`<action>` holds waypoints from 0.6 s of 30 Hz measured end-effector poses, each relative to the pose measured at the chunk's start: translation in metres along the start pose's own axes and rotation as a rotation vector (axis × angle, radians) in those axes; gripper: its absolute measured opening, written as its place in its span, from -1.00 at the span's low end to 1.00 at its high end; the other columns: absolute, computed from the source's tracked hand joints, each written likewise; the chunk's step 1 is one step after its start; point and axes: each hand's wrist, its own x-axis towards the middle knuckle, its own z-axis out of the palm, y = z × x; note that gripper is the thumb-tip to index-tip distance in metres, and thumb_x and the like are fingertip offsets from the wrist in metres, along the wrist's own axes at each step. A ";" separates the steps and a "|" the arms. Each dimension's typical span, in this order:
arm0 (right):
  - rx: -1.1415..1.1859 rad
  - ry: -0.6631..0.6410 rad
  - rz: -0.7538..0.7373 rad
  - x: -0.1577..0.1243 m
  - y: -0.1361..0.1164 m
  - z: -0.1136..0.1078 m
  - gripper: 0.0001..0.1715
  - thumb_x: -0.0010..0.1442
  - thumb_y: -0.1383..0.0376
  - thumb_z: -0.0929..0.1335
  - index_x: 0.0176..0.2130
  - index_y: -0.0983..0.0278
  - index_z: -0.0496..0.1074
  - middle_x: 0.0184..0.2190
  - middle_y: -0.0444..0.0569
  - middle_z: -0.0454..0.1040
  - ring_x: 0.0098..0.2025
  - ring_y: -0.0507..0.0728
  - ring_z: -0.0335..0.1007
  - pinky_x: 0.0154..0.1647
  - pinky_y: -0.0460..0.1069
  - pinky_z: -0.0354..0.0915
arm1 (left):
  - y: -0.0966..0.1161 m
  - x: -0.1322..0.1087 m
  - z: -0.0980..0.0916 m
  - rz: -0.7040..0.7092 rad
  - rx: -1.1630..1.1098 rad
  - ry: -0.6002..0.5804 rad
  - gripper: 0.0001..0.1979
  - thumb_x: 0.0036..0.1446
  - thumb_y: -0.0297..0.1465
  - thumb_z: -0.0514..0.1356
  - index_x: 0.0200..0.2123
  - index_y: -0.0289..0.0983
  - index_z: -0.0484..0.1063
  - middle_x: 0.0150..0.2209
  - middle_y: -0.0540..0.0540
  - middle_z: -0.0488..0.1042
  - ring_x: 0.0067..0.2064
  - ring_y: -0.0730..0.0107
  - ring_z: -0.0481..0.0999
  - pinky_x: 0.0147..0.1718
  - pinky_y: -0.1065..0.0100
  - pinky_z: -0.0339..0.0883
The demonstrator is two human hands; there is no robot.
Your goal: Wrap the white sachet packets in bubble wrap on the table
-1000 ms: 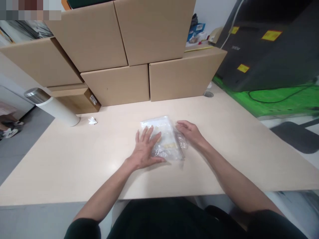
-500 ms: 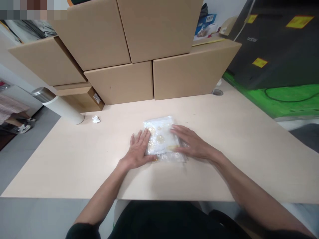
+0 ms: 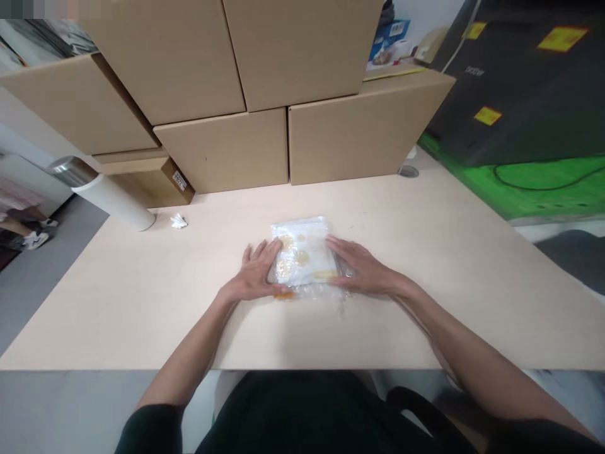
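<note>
A flat packet in clear plastic wrap lies on the table in front of me; it is white with yellowish round marks. My left hand rests at its left edge, fingers spread and thumb along the lower left corner, beside a small orange patch. On the opposite edge lies my right hand, its fingers stretched out and touching the wrap. Loose crinkled plastic sticks out along the near and right sides of the packet. Both hands are open, with the packet flat between them.
Large cardboard boxes are stacked along the table's back edge. A white bottle with a steel cap and a crumpled white scrap are at the left. A dark machine case stands beyond the right side, on something green. A person's legs show far left.
My left hand has shifted from lying over the packet's left part to its edge, uncovering the orange patch. My right hand stays at the right edge. The view has tilted slightly.
</note>
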 end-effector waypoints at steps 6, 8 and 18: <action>0.113 0.035 -0.002 0.001 0.001 0.001 0.15 0.09 -0.25 0.33 0.42 0.21 -0.05 0.45 0.13 -0.13 0.46 0.40 -0.23 0.41 0.36 -0.24 | -0.007 -0.002 0.006 -0.028 0.018 0.062 0.05 0.11 0.13 0.17 0.44 -0.10 -0.35 0.47 -0.17 -0.24 0.45 -0.16 -0.36 0.31 -0.25 -0.55; 0.235 0.110 0.008 0.001 0.000 0.003 0.13 0.05 -0.23 0.38 0.40 0.18 0.03 0.44 0.14 -0.04 0.44 0.40 -0.14 0.40 0.36 -0.18 | 0.000 -0.003 0.009 -0.031 0.013 0.107 0.07 0.09 0.14 0.18 0.44 -0.10 -0.35 0.47 -0.20 -0.25 0.45 -0.18 -0.36 0.32 -0.26 -0.49; 0.946 0.393 0.229 0.004 0.009 0.010 -0.20 0.02 -0.02 0.47 0.16 0.23 0.32 0.07 0.14 0.46 -0.01 0.22 0.48 0.02 0.16 0.37 | 0.074 0.015 0.042 0.275 0.262 0.354 -0.30 0.13 -0.18 0.32 0.31 -0.10 0.21 0.42 -0.25 -0.02 0.43 -0.25 -0.15 0.27 -0.39 -0.35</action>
